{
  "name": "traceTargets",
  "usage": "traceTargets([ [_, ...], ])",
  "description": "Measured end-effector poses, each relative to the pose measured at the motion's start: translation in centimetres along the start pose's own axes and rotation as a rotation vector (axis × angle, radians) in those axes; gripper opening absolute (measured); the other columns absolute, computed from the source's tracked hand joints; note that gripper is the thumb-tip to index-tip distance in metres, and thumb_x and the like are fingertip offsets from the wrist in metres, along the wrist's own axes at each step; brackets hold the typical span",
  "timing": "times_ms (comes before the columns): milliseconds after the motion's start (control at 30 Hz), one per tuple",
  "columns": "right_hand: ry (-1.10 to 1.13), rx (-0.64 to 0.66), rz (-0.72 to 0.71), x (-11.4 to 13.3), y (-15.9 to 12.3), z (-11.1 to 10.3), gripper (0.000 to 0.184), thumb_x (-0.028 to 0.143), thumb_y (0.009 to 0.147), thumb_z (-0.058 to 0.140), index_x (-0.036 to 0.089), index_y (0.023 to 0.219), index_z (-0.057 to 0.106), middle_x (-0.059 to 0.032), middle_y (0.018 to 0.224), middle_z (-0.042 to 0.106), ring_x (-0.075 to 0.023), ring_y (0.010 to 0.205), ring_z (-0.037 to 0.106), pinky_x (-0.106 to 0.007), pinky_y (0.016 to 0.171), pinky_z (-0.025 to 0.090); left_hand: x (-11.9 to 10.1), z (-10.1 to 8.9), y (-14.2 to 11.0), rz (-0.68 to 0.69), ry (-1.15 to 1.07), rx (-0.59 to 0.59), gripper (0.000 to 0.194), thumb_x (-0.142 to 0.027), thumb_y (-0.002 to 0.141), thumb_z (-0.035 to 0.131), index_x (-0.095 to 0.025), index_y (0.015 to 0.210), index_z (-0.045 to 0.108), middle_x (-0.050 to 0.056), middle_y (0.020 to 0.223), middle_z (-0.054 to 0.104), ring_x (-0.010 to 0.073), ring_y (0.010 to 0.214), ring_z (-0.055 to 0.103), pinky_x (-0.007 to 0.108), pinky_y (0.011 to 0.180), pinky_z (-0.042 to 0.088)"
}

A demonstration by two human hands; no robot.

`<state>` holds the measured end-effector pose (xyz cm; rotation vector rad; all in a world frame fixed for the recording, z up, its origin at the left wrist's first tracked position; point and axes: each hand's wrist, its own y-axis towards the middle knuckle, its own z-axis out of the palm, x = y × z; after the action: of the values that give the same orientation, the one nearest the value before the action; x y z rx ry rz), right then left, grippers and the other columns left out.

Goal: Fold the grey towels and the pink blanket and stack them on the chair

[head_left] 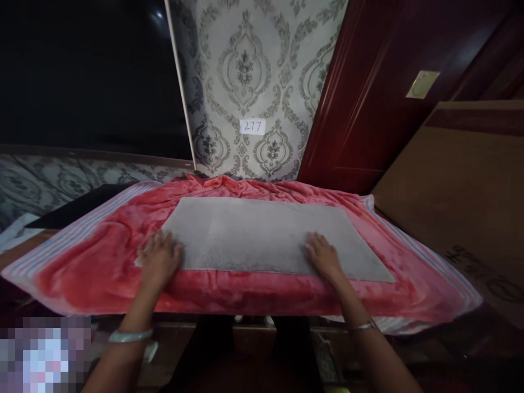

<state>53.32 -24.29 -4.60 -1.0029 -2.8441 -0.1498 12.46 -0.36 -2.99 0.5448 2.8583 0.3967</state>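
A grey rectangular cloth lies flat on a red fleece blanket that covers the table. My left hand rests on the cloth's near left corner, fingers spread flat. My right hand lies palm down on the cloth near its front edge, right of the middle, fingers stretched out. Neither hand holds anything. A bracelet is on each wrist.
The blanket has a striped pale border hanging over the table's sides. Behind stand a patterned wall with a small label reading 277, a dark screen at left, a dark red door and a brown cardboard panel at right.
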Motion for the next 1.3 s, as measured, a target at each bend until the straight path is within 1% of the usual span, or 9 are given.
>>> traceTargets([
  [133, 0.053, 0.065, -0.226, 9.3, 2.2, -0.5, 0.059, 0.039, 0.109, 0.036, 0.026, 0.165, 0.032, -0.0097, 0.172, 0.022, -0.0301, 0.157, 0.022, -0.056, 0.122, 0.029, -6.7, 0.3, 2.1, 0.216, 0.022, 0.173, 0.06, -0.04, 0.104, 0.039, -0.02, 0.161, 0.041, 0.013, 0.171, 0.029, 0.0316, 0.159, 0.024, 0.06, 0.128, 0.019],
  [267, 0.026, 0.086, -0.363, 13.7, 2.1, 1.3, 0.059, 0.047, 0.108, 0.04, 0.033, 0.165, 0.031, -0.005, 0.173, 0.016, -0.0307, 0.159, 0.015, -0.06, 0.123, 0.022, -10.6, 2.0, 2.6, 0.345, 0.022, 0.275, 0.062, -0.045, 0.103, 0.043, -0.026, 0.162, 0.039, 0.009, 0.173, 0.022, 0.0335, 0.161, 0.016, 0.064, 0.128, 0.016],
  [400, -0.004, 0.075, -0.389, 13.7, 1.4, 3.2, 0.058, 0.049, 0.109, 0.037, 0.035, 0.165, 0.031, -0.0037, 0.174, 0.015, -0.0296, 0.16, 0.013, -0.059, 0.125, 0.017, -10.3, 3.7, 2.2, 0.375, 0.008, 0.282, 0.062, -0.048, 0.104, 0.04, -0.025, 0.162, 0.04, 0.01, 0.173, 0.023, 0.0347, 0.161, 0.015, 0.065, 0.127, 0.015],
  [533, -0.015, 0.063, -0.386, 13.3, 1.3, 3.4, 0.058, 0.047, 0.109, 0.037, 0.035, 0.165, 0.031, -0.004, 0.173, 0.017, -0.0299, 0.159, 0.014, -0.059, 0.125, 0.017, -10.1, 3.6, 3.0, 0.374, -0.016, 0.295, 0.064, -0.051, 0.102, 0.042, -0.025, 0.161, 0.041, 0.01, 0.173, 0.024, 0.0366, 0.16, 0.017, 0.067, 0.125, 0.018],
  [633, -0.016, 0.061, -0.388, 13.5, 1.4, 3.3, 0.058, 0.045, 0.109, 0.037, 0.034, 0.165, 0.031, -0.0035, 0.173, 0.017, -0.0299, 0.16, 0.013, -0.058, 0.125, 0.017, -10.8, 3.2, 5.6, 0.436, -0.038, 0.349, 0.065, -0.051, 0.102, 0.041, -0.024, 0.162, 0.038, 0.01, 0.173, 0.024, 0.0339, 0.16, 0.019, 0.065, 0.126, 0.019],
  [800, -0.004, 0.06, -0.382, 13.7, 1.3, 3.4, 0.057, 0.044, 0.108, 0.038, 0.034, 0.164, 0.033, -0.0037, 0.173, 0.018, -0.0296, 0.16, 0.014, -0.058, 0.126, 0.015, -12.1, 3.9, 12.4, 0.519, -0.026, 0.436, 0.063, -0.047, 0.103, 0.038, -0.025, 0.162, 0.037, 0.009, 0.173, 0.025, 0.0299, 0.161, 0.019, 0.063, 0.127, 0.014],
  [1000, 0.05, 0.076, -0.401, 13.4, 1.6, 3.3, 0.059, 0.049, 0.107, 0.04, 0.035, 0.164, 0.034, -0.0044, 0.173, 0.017, -0.0312, 0.16, 0.013, -0.06, 0.126, 0.015, -11.7, 5.9, 16.9, 0.285, -0.004, 0.285, 0.064, -0.048, 0.103, 0.032, -0.023, 0.161, 0.039, 0.012, 0.171, 0.029, 0.0347, 0.159, 0.023, 0.063, 0.125, 0.02],
  [1167, 0.092, 0.113, -0.408, 13.4, 5.1, 1.2, 0.06, 0.048, 0.108, 0.042, 0.029, 0.165, 0.034, -0.0077, 0.171, 0.023, -0.0287, 0.157, 0.023, -0.054, 0.124, 0.025, -11.3, 7.1, 17.3, 0.281, -0.001, 0.231, 0.064, -0.048, 0.104, 0.03, -0.023, 0.162, 0.038, 0.011, 0.171, 0.03, 0.0356, 0.158, 0.024, 0.062, 0.125, 0.022],
  [1300, 0.091, 0.074, -0.381, 12.7, 10.0, -0.2, 0.059, 0.046, 0.111, 0.036, 0.023, 0.165, 0.03, -0.0105, 0.171, 0.021, -0.0287, 0.158, 0.02, -0.057, 0.124, 0.02, -11.4, 7.1, 17.5, 0.261, 0.011, 0.243, 0.065, -0.048, 0.104, 0.029, -0.022, 0.163, 0.036, 0.01, 0.172, 0.027, 0.0344, 0.159, 0.022, 0.06, 0.126, 0.02],
])
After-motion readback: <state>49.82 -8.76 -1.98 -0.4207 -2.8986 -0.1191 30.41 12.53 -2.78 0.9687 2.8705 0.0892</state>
